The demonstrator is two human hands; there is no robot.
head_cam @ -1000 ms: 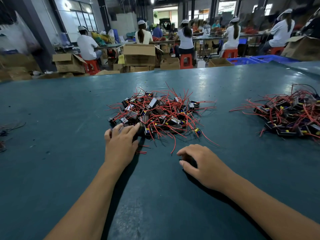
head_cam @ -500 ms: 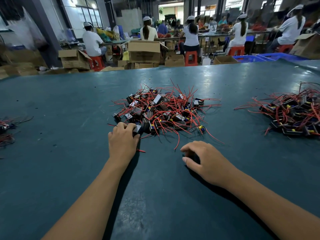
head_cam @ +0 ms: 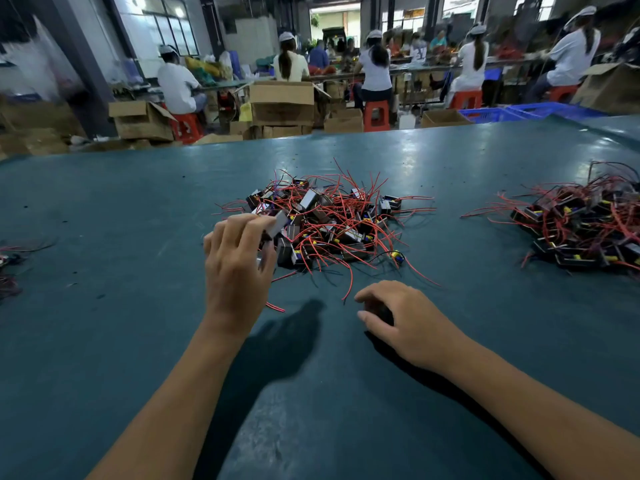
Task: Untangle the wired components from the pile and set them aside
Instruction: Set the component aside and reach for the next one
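Note:
A tangled pile (head_cam: 332, 223) of small black box components with red wires lies in the middle of the teal table (head_cam: 104, 209). My left hand (head_cam: 239, 261) is raised just above the pile's near left edge, fingers pinched on one black box component (head_cam: 277, 225). My right hand (head_cam: 405, 320) rests on the table in front of the pile, curled over a small dark object (head_cam: 381, 311) that is mostly hidden under the fingers.
A second heap of wired components (head_cam: 581, 223) lies at the right edge. A few loose wires (head_cam: 10, 268) lie at the far left, and a short red wire scrap (head_cam: 275, 307) near my left wrist. Cardboard boxes (head_cam: 282, 102) and seated workers are beyond the table's far edge.
My left hand has closed on a component at the pile's near left edge and lifted it off the table. My right hand has stayed in place.

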